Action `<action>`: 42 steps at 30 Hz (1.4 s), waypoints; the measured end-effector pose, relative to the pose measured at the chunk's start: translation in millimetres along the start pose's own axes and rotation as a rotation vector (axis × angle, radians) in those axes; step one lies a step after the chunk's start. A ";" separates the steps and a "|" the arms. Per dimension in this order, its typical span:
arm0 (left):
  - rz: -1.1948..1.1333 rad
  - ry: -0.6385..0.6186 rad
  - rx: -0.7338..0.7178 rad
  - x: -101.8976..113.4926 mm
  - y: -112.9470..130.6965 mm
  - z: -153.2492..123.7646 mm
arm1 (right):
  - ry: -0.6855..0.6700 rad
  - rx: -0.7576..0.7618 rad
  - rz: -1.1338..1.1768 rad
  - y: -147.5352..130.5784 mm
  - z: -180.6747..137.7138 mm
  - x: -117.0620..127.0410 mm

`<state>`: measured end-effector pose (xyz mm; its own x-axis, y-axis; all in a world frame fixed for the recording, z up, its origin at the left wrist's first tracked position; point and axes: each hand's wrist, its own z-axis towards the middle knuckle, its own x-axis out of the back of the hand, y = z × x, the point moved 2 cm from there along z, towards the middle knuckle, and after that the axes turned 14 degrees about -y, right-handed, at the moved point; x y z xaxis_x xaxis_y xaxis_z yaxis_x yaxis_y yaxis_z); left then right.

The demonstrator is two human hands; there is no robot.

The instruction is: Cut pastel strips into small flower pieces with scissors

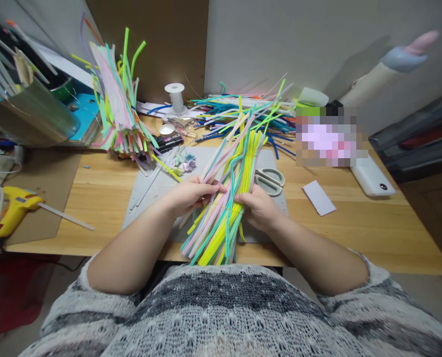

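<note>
A long bundle of pipe cleaners (248, 171) in yellow, pink, teal and white slants across the grey mat (276, 218), its lower end over the table's front edge. My right hand (260, 208) grips the bundle from its right side, thumb on top. At the bundle's left side, my left hand (193, 196) has its thumb and fingers closed around some pale pink and white pipe cleaners. The undersides of both hands are hidden. Scissors with pale handles (271, 182) lie just beyond my right hand, partly under the bundle.
A second upright bunch of pipe cleaners (115, 99) stands at the back left, and a loose pile (213, 111) lies behind the mat. A yellow glue gun (15, 208) rests at left. At right are a white card (318, 197) and a white power bank-like block (371, 176).
</note>
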<state>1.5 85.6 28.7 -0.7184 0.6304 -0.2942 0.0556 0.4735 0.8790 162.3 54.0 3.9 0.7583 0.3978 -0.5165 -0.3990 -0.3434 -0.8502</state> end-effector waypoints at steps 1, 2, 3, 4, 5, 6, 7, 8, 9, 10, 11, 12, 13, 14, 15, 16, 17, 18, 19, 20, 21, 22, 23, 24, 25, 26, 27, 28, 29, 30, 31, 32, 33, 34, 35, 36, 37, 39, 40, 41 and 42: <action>0.013 0.027 -0.006 0.7 0.4 0.1 | -0.005 0.007 -0.002 0.1 0.5 0.0; 0.025 0.053 -0.011 1.1 0.6 0.2 | -0.007 0.017 -0.008 0.2 0.9 0.0; 0.038 0.075 -0.014 1.4 0.8 0.5 | -0.007 0.026 -0.014 0.3 1.2 0.0; 0.051 0.093 -0.018 1.5 0.8 0.7 | -0.008 0.029 -0.016 0.3 1.5 -0.1; 0.063 0.102 -0.023 1.2 0.7 1.0 | -0.009 0.027 -0.012 0.2 1.5 -0.3; 0.077 0.105 -0.028 0.6 0.5 1.1 | -0.012 0.021 -0.002 -0.1 1.4 -0.6; 0.095 0.105 -0.039 -0.2 0.3 1.2 | -0.014 0.015 0.014 -0.6 1.2 -1.0; 0.122 0.106 -0.055 -1.2 0.1 1.0 | -0.013 0.011 0.032 -1.2 0.8 -1.3; 0.162 0.107 -0.080 -2.4 0.0 0.7 | -0.013 0.006 0.049 -1.7 0.3 -1.6; 0.217 0.102 -0.110 -4.1 0.0 0.2 | -0.008 0.003 0.056 -2.1 -0.2 -1.6; 0.283 0.092 -0.143 -6.1 0.0 -0.5 | -0.003 0.007 0.048 -2.5 -0.7 -1.5; 0.354 0.079 -0.174 -8.4 0.0 -1.2 | 0.006 0.021 0.025 -2.8 -1.0 -1.2; 0.420 0.064 -0.201 -10.7 0.0 -1.9 | 0.014 0.043 -0.011 -3.1 -1.3 -0.8; 0.473 0.052 -0.223 -13.0 0.1 -2.7 | 0.021 0.066 -0.049 -3.2 -1.5 -0.5; 0.507 0.044 -0.238 -14.9 0.2 -3.3 | 0.031 0.087 -0.079 -3.2 -1.5 -0.1; 0.518 0.044 -0.249 -16.4 0.5 -3.9 | 0.045 0.098 -0.090 -3.1 -1.5 0.2; 0.513 0.048 -0.255 -17.4 0.8 -4.3 | 0.061 0.092 -0.079 -2.6 -1.4 0.5; 0.495 0.055 -0.258 -18.1 1.2 -4.5 | 0.084 0.074 -0.050 -2.1 -1.3 0.7; 0.467 0.067 -0.256 -18.4 1.6 -4.4 | 0.108 0.051 -0.013 -1.7 -1.1 0.8; 0.426 0.085 -0.247 -18.4 1.8 -4.2 | 0.129 0.032 0.025 -1.5 -0.8 0.7; 0.377 0.106 -0.234 -18.1 1.8 -3.8 | 0.143 0.017 0.056 -1.6 -0.6 0.3; 0.322 0.123 -0.219 -17.9 1.7 -3.3 | 0.149 0.006 0.077 -1.9 -0.2 -0.2; 0.266 0.135 -0.204 -17.7 1.5 -2.6 | 0.148 -0.001 0.086 -2.4 0.1 -0.7; 0.215 0.142 -0.192 -17.7 1.3 -2.0 | 0.145 -0.008 0.088 -2.8 0.3 -1.2; 0.175 0.139 -0.180 -18.0 1.2 -1.5 | 0.141 -0.017 0.088 -3.2 0.5 -1.7; 0.145 0.131 -0.174 -18.5 1.2 -1.0 | 0.137 -0.025 0.087 -3.5 0.5 -2.0; 0.119 0.119 -0.170 -19.0 1.2 -0.7 | 0.135 -0.032 0.090 -3.8 0.5 -2.3; 0.092 0.110 -0.164 -19.5 1.2 -0.6 | 0.132 -0.038 0.097 -4.1 0.4 -2.6; 0.064 0.104 -0.157 -19.9 1.0 -0.6 | 0.129 -0.045 0.106 -4.3 0.2 -2.9; 0.038 0.099 -0.151 -20.1 0.7 -0.6 | 0.128 -0.054 0.116 -4.6 0.0 -3.1; 0.018 0.096 -0.147 -20.1 0.2 -0.7 | 0.128 -0.064 0.124 -4.8 -0.2 -3.3; 0.009 0.097 -0.148 -19.8 -0.4 -0.8 | 0.129 -0.073 0.128 -5.1 -0.5 -3.5; 0.013 0.097 -0.153 -19.3 -0.9 -0.8 | 0.130 -0.082 0.128 -5.4 -0.7 -3.7; 0.023 0.093 -0.158 -18.7 -1.5 -0.8 | 0.128 -0.090 0.128 -5.7 -1.0 -3.9; 0.033 0.084 -0.159 -18.0 -2.3 -0.8 | 0.123 -0.095 0.128 -6.0 -1.3 -4.2; 0.039 0.074 -0.154 -17.2 -3.1 -0.7 | 0.115 -0.097 0.129 -6.3 -1.5 -4.5; 0.038 0.065 -0.146 -16.3 -3.9 -0.6 | 0.106 -0.097 0.131 -6.6 -1.7 -4.7; 0.022 0.054 -0.127 -14.6 -4.9 -0.7 | 0.089 -0.097 0.135 -6.9 -2.0 -5.0; 0.012 0.053 -0.122 -14.0 -5.1 -0.8 | 0.083 -0.098 0.136 -6.8 -2.0 -4.9; 0.005 0.052 -0.119 -13.6 -5.1 -1.0 | 0.078 -0.099 0.136 -6.5 -2.0 -4.8; 0.002 0.050 -0.117 -13.5 -4.9 -1.2 | 0.075 -0.097 0.135 -6.1 -2.0 -4.5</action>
<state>10.1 74.1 28.9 -0.7520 0.5986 -0.2759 -0.0219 0.3957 0.9181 162.4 52.6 11.6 0.7391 0.2794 -0.6129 -0.4507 -0.4709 -0.7583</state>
